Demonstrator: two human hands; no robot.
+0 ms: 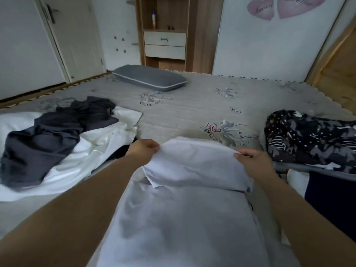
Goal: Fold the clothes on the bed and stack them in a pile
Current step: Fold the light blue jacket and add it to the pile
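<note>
A pale white-lilac garment [185,214] lies lengthwise on the bed in front of me, its far end folded back toward me. My left hand [143,149] pinches the left corner of that folded end. My right hand [252,158] grips its right corner. The folded flap is lifted slightly off the rest of the garment. To the left lies an unfolded heap: a dark grey garment [48,135] on top of white clothes [107,139]. On the right sits a black-and-grey patterned garment [312,137], bunched up.
The bed has a grey printed cover [192,106], with a grey pillow [150,78] at its far side. A dark navy item [331,201] lies at the right edge. Beyond the bed stand a wooden shelf unit with drawers [164,43] and a white door [77,35].
</note>
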